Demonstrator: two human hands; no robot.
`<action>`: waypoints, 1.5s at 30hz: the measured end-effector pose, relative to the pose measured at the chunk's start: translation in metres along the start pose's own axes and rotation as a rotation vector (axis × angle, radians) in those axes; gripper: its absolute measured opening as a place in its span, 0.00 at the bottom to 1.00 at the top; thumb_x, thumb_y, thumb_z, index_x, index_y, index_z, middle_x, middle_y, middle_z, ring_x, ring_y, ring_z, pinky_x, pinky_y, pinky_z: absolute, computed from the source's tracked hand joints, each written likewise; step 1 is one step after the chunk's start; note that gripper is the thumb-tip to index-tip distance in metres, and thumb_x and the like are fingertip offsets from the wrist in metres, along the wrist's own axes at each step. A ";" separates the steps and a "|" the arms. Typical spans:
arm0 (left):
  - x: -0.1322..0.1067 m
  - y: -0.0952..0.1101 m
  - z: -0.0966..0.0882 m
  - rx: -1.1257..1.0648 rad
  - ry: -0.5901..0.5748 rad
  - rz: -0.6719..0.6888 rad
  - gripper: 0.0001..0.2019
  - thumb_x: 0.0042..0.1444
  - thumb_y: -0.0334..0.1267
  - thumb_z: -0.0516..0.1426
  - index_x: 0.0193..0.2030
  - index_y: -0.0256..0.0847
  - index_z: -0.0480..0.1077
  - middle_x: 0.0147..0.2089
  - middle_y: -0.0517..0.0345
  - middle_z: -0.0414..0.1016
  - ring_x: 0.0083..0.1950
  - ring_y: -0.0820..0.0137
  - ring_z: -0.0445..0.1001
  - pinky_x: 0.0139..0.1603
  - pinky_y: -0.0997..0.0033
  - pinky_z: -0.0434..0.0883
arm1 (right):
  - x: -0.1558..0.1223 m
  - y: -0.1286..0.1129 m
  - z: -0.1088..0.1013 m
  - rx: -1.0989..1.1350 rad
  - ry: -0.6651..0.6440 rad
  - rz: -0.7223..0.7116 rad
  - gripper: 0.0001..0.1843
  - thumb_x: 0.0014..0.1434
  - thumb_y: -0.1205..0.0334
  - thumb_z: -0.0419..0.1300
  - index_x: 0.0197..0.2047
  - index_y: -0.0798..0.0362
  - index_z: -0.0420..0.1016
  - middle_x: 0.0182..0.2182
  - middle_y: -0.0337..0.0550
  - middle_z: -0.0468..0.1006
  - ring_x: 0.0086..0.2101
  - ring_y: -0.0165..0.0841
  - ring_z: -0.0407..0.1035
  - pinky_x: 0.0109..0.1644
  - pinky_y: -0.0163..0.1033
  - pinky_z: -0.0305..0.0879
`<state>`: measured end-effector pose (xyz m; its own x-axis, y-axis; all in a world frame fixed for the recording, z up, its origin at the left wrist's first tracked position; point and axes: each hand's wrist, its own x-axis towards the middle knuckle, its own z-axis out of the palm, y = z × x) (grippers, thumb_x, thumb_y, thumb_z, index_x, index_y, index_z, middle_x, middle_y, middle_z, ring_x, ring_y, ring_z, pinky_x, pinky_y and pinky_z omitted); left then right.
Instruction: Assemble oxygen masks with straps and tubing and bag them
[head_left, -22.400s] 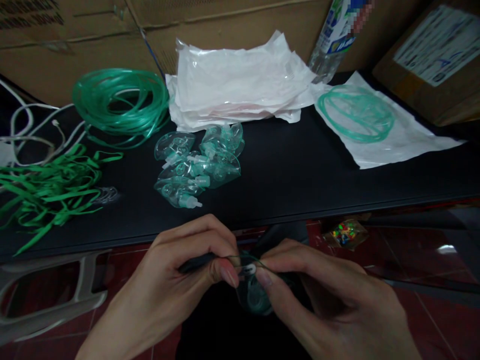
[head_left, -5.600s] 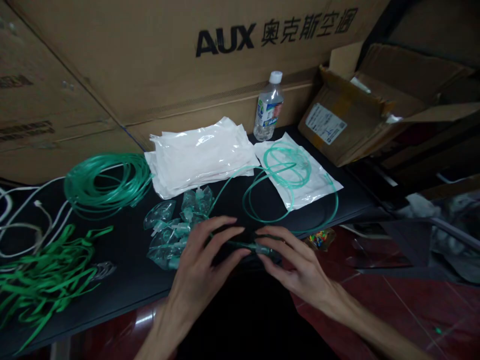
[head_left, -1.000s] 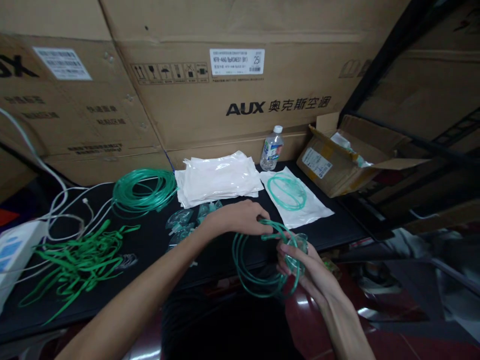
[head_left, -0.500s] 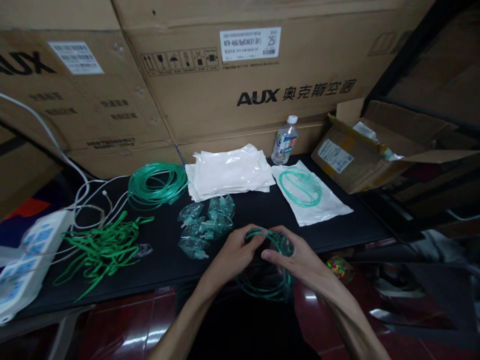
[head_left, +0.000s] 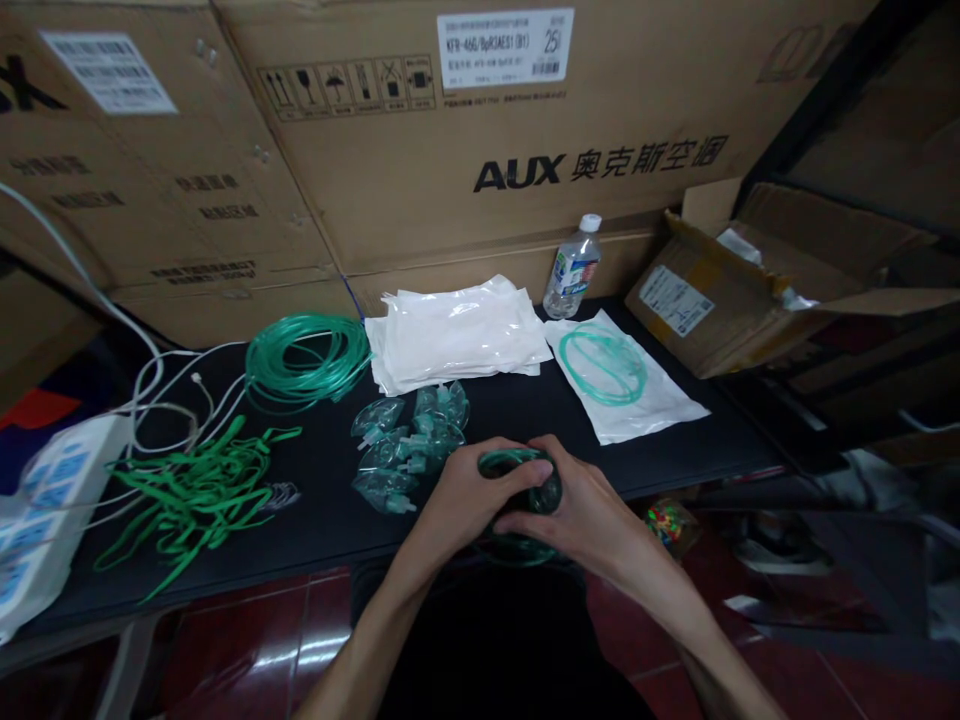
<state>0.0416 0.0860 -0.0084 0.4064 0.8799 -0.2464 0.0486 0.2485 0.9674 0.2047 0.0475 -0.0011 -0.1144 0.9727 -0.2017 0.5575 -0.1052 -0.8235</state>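
Between my two hands is a coil of clear green tubing point(head_left: 517, 547), held at the table's front edge. My left hand point(head_left: 480, 490) is closed around the coil's left side, its thumb lying across the top. From the right, my right hand point(head_left: 574, 500) grips the coil, with a clear green oxygen mask against its palm, partly hidden by the fingers. Several more green oxygen masks point(head_left: 409, 445) lie in a cluster left of my hands. To the right, a white pouch point(head_left: 652, 405) holds a coil of green tubing point(head_left: 604, 365).
A stack of white pouches point(head_left: 457, 335) lies behind the masks. Left are a larger green tubing coil point(head_left: 307, 360), tangled green straps point(head_left: 202, 490) and a power strip point(head_left: 56, 510). A bottle point(head_left: 574, 270) and an open carton point(head_left: 697, 290) stand at the back; large boxes point(head_left: 390, 190) form a wall.
My hands have drawn closer together around the tubing coil. The hanging loops have gathered up tighter beneath them. The camera view has tilted slightly down.
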 end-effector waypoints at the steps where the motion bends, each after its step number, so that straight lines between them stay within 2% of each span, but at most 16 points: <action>1: 0.000 0.000 -0.001 -0.023 0.025 -0.011 0.13 0.53 0.46 0.69 0.39 0.38 0.83 0.34 0.58 0.80 0.36 0.69 0.74 0.39 0.72 0.68 | 0.000 0.001 -0.002 0.041 -0.010 -0.017 0.35 0.46 0.57 0.79 0.54 0.50 0.69 0.45 0.45 0.83 0.45 0.44 0.77 0.46 0.43 0.68; 3: -0.002 0.000 -0.005 -0.060 0.080 -0.039 0.15 0.54 0.49 0.68 0.39 0.38 0.82 0.26 0.64 0.72 0.27 0.75 0.66 0.30 0.75 0.62 | -0.002 0.003 -0.008 0.177 -0.039 -0.033 0.36 0.46 0.56 0.79 0.56 0.49 0.71 0.47 0.43 0.83 0.46 0.42 0.76 0.48 0.42 0.68; 6: -0.003 0.000 -0.008 -0.100 0.144 -0.058 0.20 0.57 0.56 0.65 0.39 0.38 0.79 0.19 0.72 0.53 0.20 0.79 0.48 0.23 0.75 0.48 | -0.004 0.005 -0.014 0.471 -0.112 0.036 0.28 0.47 0.58 0.78 0.50 0.51 0.77 0.41 0.39 0.82 0.41 0.36 0.74 0.45 0.39 0.68; 9: -0.001 -0.001 -0.005 -0.107 0.177 -0.044 0.20 0.60 0.56 0.62 0.40 0.38 0.78 0.19 0.74 0.47 0.20 0.79 0.45 0.22 0.74 0.46 | -0.004 0.005 -0.014 0.686 -0.141 0.109 0.25 0.44 0.59 0.79 0.45 0.53 0.79 0.32 0.33 0.79 0.31 0.30 0.70 0.35 0.34 0.66; 12: 0.005 -0.004 0.005 -0.050 0.191 -0.002 0.17 0.59 0.52 0.63 0.40 0.38 0.78 0.21 0.69 0.61 0.22 0.76 0.58 0.24 0.75 0.56 | -0.001 0.004 -0.009 0.769 -0.116 0.145 0.29 0.42 0.60 0.80 0.48 0.52 0.79 0.32 0.33 0.81 0.28 0.29 0.71 0.31 0.33 0.70; 14: 0.009 -0.004 0.011 0.013 0.190 0.041 0.14 0.58 0.48 0.64 0.41 0.39 0.79 0.30 0.61 0.76 0.32 0.71 0.71 0.34 0.73 0.67 | 0.003 0.006 -0.005 0.796 -0.101 0.169 0.31 0.41 0.61 0.81 0.50 0.52 0.80 0.34 0.36 0.83 0.28 0.29 0.73 0.31 0.35 0.74; 16: 0.012 -0.003 0.014 0.079 0.174 0.072 0.13 0.58 0.48 0.65 0.41 0.39 0.79 0.39 0.56 0.81 0.41 0.65 0.77 0.44 0.69 0.71 | 0.006 0.009 -0.001 0.800 -0.085 0.196 0.30 0.41 0.61 0.81 0.48 0.54 0.82 0.32 0.36 0.83 0.25 0.29 0.73 0.30 0.36 0.76; 20: 0.019 0.004 0.009 0.193 0.102 0.092 0.16 0.60 0.51 0.64 0.43 0.40 0.79 0.42 0.53 0.83 0.44 0.61 0.80 0.46 0.66 0.72 | 0.006 0.017 0.001 0.839 -0.034 0.253 0.24 0.42 0.59 0.81 0.41 0.56 0.82 0.23 0.33 0.78 0.21 0.28 0.71 0.25 0.34 0.75; 26: 0.034 0.013 0.012 0.288 0.124 0.173 0.22 0.70 0.54 0.52 0.52 0.41 0.78 0.49 0.50 0.84 0.51 0.59 0.80 0.53 0.62 0.74 | 0.002 0.022 -0.005 0.961 -0.023 0.262 0.26 0.45 0.52 0.80 0.43 0.53 0.78 0.32 0.42 0.85 0.29 0.38 0.83 0.37 0.44 0.81; 29: 0.040 0.017 0.020 0.361 0.147 0.243 0.22 0.72 0.54 0.50 0.54 0.43 0.78 0.54 0.50 0.83 0.55 0.59 0.80 0.58 0.60 0.73 | 0.002 0.023 -0.012 1.001 0.032 0.225 0.24 0.48 0.51 0.79 0.44 0.52 0.78 0.33 0.41 0.84 0.25 0.35 0.80 0.31 0.41 0.79; 31: 0.044 0.024 0.016 0.438 0.178 0.310 0.20 0.72 0.52 0.50 0.57 0.44 0.77 0.57 0.51 0.82 0.58 0.60 0.78 0.62 0.61 0.71 | 0.001 0.026 -0.018 1.006 0.106 0.210 0.24 0.48 0.51 0.79 0.43 0.52 0.78 0.32 0.39 0.83 0.21 0.32 0.77 0.26 0.38 0.75; 34: 0.055 0.039 -0.016 0.598 0.276 0.409 0.15 0.71 0.46 0.54 0.55 0.45 0.77 0.58 0.52 0.80 0.62 0.60 0.75 0.69 0.60 0.65 | -0.007 0.035 -0.029 0.987 0.203 0.217 0.24 0.49 0.50 0.79 0.44 0.52 0.80 0.31 0.39 0.83 0.21 0.31 0.75 0.24 0.36 0.72; 36: 0.066 0.050 -0.054 0.714 0.362 0.435 0.12 0.69 0.41 0.54 0.50 0.44 0.78 0.55 0.50 0.81 0.62 0.57 0.74 0.71 0.57 0.62 | -0.013 0.043 -0.034 0.979 0.228 0.227 0.25 0.48 0.50 0.79 0.45 0.52 0.80 0.31 0.40 0.82 0.20 0.31 0.74 0.22 0.36 0.71; 39: 0.088 0.065 -0.115 0.851 0.545 0.379 0.13 0.70 0.38 0.53 0.52 0.41 0.77 0.59 0.45 0.77 0.67 0.52 0.69 0.74 0.48 0.58 | -0.020 0.054 -0.036 0.972 0.220 0.240 0.26 0.48 0.49 0.79 0.46 0.51 0.81 0.31 0.40 0.82 0.19 0.32 0.73 0.21 0.36 0.70; 42: 0.111 0.074 -0.157 0.928 0.646 0.241 0.14 0.68 0.40 0.60 0.56 0.38 0.74 0.59 0.45 0.76 0.61 0.54 0.74 0.66 0.43 0.68 | -0.020 0.057 -0.032 0.979 0.205 0.210 0.26 0.48 0.47 0.78 0.45 0.51 0.81 0.30 0.40 0.82 0.19 0.32 0.72 0.21 0.37 0.70; 45: 0.124 0.080 -0.171 0.943 0.670 0.154 0.16 0.67 0.43 0.62 0.58 0.38 0.73 0.58 0.48 0.76 0.55 0.58 0.78 0.56 0.49 0.77 | -0.018 0.052 -0.027 1.000 0.191 0.164 0.24 0.49 0.47 0.78 0.44 0.52 0.81 0.30 0.40 0.81 0.19 0.30 0.72 0.21 0.35 0.69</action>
<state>-0.0596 0.2844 0.0282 -0.0822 0.9823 0.1685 0.8140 -0.0314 0.5800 0.2584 0.0306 -0.0259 0.0826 0.9383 -0.3358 -0.3944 -0.2786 -0.8757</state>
